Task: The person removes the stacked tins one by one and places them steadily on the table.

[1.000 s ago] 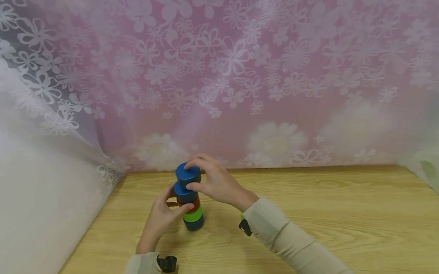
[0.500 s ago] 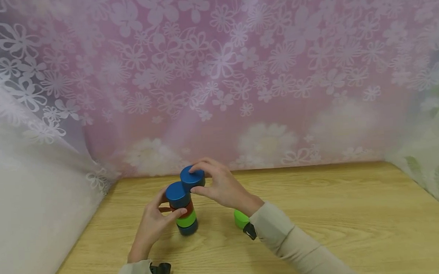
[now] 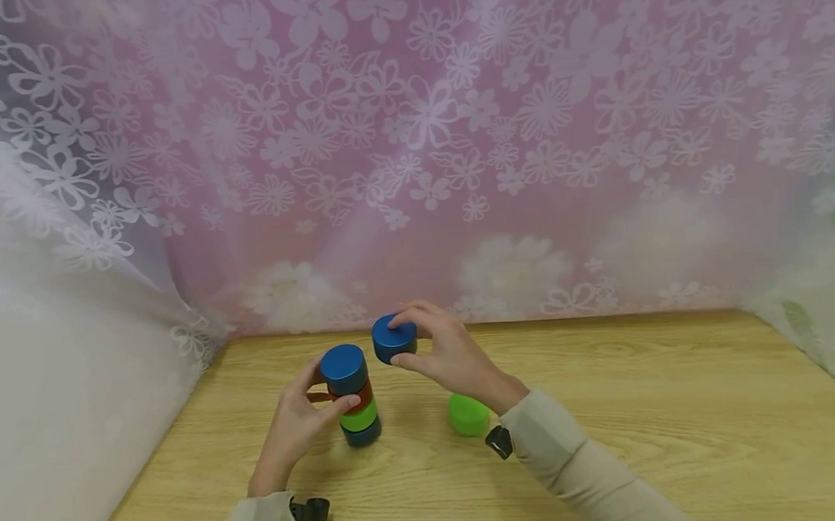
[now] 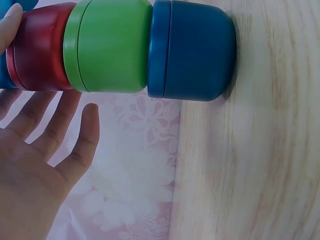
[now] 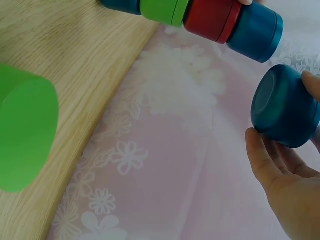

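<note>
Four-tier is the look of a stack of small lidded metal canisters standing upright: a blue one (image 4: 197, 52) at the bottom, then green (image 4: 112, 45), red (image 4: 42, 47) and another blue one (image 3: 344, 368) on top. My left hand (image 3: 292, 433) grips the stack near the red and top blue canisters, thumb in front and fingers behind. Up and to the right of the stack, my right hand (image 3: 453, 360) holds a separate blue canister (image 5: 282, 107) between thumb and fingers. It is raised off the table, apart from the stack's top.
A green canister (image 3: 468, 415) stands on the wooden table (image 3: 641, 422), to the right of the stack and near my right wrist. A floral curtain (image 3: 414, 175) hangs behind the table's back edge. Small black devices sit at both wrists.
My right hand has moved the blue canister right, from over the stack's top to beside it. The green canister on the table has come into fuller view. My left hand keeps its grip.
</note>
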{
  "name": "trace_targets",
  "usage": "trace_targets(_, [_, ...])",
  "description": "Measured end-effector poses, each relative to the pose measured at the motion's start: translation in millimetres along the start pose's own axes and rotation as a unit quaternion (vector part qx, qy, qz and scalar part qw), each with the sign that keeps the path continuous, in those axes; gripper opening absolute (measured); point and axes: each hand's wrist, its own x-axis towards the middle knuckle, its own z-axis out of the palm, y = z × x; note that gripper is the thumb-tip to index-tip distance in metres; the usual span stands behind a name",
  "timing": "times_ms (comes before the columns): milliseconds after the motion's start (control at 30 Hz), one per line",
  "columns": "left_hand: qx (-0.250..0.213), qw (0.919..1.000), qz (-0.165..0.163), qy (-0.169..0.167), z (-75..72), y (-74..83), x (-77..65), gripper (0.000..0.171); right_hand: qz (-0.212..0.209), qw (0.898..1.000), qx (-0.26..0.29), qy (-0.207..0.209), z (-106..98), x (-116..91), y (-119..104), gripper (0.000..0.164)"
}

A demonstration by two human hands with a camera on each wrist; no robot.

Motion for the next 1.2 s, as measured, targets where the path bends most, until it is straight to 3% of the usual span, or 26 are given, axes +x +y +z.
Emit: trace_targets(1200, [0.002,1.0,-0.002,0.002,-0.4,-0.9,-0.3,0.065,0.007,1.0,-0.024,0.013,-14,-33,26,0.037])
